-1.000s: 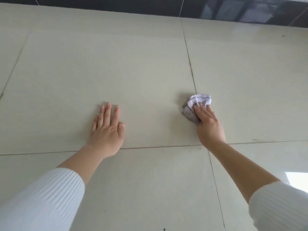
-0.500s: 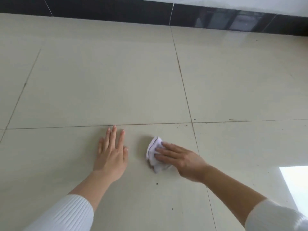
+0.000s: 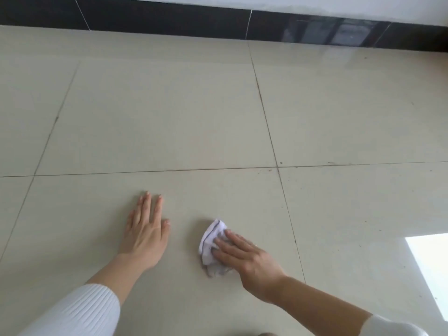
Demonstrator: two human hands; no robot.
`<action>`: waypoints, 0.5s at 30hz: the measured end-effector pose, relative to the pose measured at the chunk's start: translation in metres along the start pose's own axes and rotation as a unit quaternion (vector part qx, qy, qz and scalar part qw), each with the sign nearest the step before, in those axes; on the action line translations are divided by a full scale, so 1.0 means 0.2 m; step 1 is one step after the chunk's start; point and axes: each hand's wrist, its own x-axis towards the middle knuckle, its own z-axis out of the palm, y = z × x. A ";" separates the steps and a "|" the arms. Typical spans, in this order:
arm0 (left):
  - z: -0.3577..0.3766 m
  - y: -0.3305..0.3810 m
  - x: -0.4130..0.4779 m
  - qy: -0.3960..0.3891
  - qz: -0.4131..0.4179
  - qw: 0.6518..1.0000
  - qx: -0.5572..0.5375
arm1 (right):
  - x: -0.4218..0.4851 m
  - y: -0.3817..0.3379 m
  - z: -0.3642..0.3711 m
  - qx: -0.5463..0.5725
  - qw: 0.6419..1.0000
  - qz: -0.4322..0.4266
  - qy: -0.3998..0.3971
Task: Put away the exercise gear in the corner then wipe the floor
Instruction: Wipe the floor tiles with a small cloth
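A crumpled white cloth (image 3: 211, 241) with a dark stripe lies on the beige tiled floor (image 3: 169, 117). My right hand (image 3: 244, 258) presses down on it with straight fingers, covering its right part. My left hand (image 3: 145, 231) rests flat on the same tile, palm down, a short way left of the cloth and not touching it. No exercise gear is in view.
A black skirting strip (image 3: 169, 20) runs along the far wall under a pale wall. Small dark specks dot the tiles near the grout cross (image 3: 278, 167). A bright patch of light (image 3: 431, 270) falls on the floor at the right edge.
My right hand has drawn the cloth back toward me and leftward, from beyond the grout line onto the near tile beside my left hand. The view has tipped up toward the wall.
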 end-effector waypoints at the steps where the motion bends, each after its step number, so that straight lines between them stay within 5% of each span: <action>1: 0.01 0.03 0.01 0.000 0.005 1.000 -0.006 | -0.02 0.00 -0.01 -0.001 0.998 -0.047 -0.029; 4: 0.02 0.10 0.06 -0.009 0.026 1.000 -0.007 | -0.05 0.13 -0.07 -0.031 0.996 -0.081 -0.037; 7: 0.03 0.12 0.11 -0.008 0.036 0.999 -0.003 | -0.06 0.34 -0.15 0.027 0.990 0.127 0.062; 11: 0.05 0.08 0.15 0.004 0.049 0.999 -0.006 | -0.03 0.64 -0.32 0.073 0.855 0.492 0.149; 15: 0.07 0.06 0.14 0.026 0.064 0.998 -0.007 | 0.16 0.85 -0.42 0.065 0.811 0.566 0.136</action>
